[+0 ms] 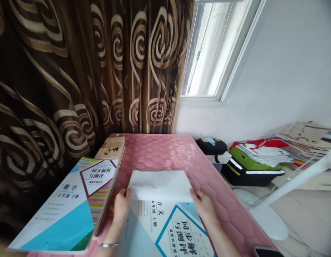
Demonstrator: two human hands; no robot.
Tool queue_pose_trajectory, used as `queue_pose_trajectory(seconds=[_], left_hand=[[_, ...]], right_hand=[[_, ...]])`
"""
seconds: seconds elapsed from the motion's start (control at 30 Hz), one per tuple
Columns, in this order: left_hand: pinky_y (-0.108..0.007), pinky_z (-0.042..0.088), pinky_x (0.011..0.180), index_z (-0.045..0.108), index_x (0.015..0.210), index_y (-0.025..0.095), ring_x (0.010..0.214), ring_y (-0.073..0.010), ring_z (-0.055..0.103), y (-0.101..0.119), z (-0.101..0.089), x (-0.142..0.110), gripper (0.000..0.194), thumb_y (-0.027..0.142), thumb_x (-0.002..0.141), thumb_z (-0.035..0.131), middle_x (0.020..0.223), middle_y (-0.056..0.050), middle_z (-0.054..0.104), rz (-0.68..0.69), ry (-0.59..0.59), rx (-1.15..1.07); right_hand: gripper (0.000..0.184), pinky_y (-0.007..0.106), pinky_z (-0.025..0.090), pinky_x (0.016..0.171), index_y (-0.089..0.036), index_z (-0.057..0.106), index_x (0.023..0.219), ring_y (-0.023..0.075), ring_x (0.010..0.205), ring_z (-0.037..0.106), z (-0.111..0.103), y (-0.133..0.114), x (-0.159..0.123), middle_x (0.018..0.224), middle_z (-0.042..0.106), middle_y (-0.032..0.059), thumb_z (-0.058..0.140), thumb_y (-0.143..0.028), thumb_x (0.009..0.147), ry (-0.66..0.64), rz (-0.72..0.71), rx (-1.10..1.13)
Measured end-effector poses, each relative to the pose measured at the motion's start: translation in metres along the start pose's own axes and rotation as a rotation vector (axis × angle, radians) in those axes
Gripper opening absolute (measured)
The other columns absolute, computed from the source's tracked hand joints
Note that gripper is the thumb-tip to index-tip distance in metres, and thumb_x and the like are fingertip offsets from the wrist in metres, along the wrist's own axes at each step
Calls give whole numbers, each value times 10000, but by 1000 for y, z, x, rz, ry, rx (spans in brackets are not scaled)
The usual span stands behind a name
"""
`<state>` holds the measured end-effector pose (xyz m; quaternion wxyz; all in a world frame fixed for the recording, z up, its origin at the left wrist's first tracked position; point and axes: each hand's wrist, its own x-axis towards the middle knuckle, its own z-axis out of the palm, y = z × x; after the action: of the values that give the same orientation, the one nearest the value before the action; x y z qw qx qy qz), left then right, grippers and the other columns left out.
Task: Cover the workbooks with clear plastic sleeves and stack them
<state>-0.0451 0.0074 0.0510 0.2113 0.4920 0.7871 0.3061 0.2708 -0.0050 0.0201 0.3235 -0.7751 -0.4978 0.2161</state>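
A white sheet of paper point(160, 184) stretches between my hands over the upper part of a blue and white workbook point(178, 232). My left hand point(121, 204) pinches the sheet's left edge, and a silver bangle circles that wrist. At the opposite edge, my right hand point(204, 206) has thumb and fingers closed on the paper. The workbook lies turned sideways, cover up, its lower end cut off by the frame. Whether the sheet touches the cover everywhere, I cannot tell. Close to my left hand is a stack of books topped by a blue and white math workbook point(71, 203).
A pink quilted cover point(151, 151) spreads over the table. Brown patterned curtains point(138, 67) hang behind and left. To the right stand a black case point(211, 145), a black and green box point(248, 175) with papers, and a white lamp point(269, 217). A phone-like object point(267, 251) lies at bottom right.
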Motion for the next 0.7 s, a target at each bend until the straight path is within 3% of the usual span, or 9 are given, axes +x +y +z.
queue_pose_trajectory(seconds=[0.1, 0.27, 0.37, 0.53, 0.7], left_hand=[[-286, 376, 602, 583, 672, 182, 623, -209, 634, 2, 1, -1, 300, 324, 905, 459, 599, -49, 658, 39, -68, 30], [-347, 410, 705, 609, 742, 186, 810, -286, 683, 6, 6, -3, 298, 367, 911, 444, 733, -108, 715, -32, -59, 147], [-349, 398, 690, 581, 711, 188, 787, -283, 676, 2, 7, -2, 263, 316, 902, 455, 728, -108, 710, -36, -52, 87], [-297, 390, 625, 540, 657, 198, 652, -211, 632, -4, 4, 11, 253, 293, 883, 476, 621, -49, 656, 14, -54, -43], [-278, 397, 590, 553, 611, 193, 607, -192, 603, -4, 5, 24, 254, 281, 840, 487, 573, -33, 620, 61, -40, -105]], right_hand=[[351, 250, 391, 563, -228, 557, 604, 207, 648, 646, -1, -1, -2, 625, 682, 46, 425, -419, 867, 5, -3, -71], [332, 248, 392, 593, -230, 528, 567, 215, 721, 663, 5, -9, -1, 678, 702, 80, 437, -329, 871, 25, -9, -232], [322, 259, 399, 629, -230, 523, 588, 227, 771, 665, 8, -9, -2, 708, 704, 100, 418, -311, 882, 66, -38, -288], [336, 264, 400, 630, -247, 473, 568, 217, 724, 654, 9, -4, -3, 671, 684, 74, 399, -360, 875, 91, -56, -193], [341, 270, 388, 586, -255, 434, 556, 205, 632, 615, 4, -1, -6, 589, 632, 37, 400, -437, 843, 73, -14, -59]])
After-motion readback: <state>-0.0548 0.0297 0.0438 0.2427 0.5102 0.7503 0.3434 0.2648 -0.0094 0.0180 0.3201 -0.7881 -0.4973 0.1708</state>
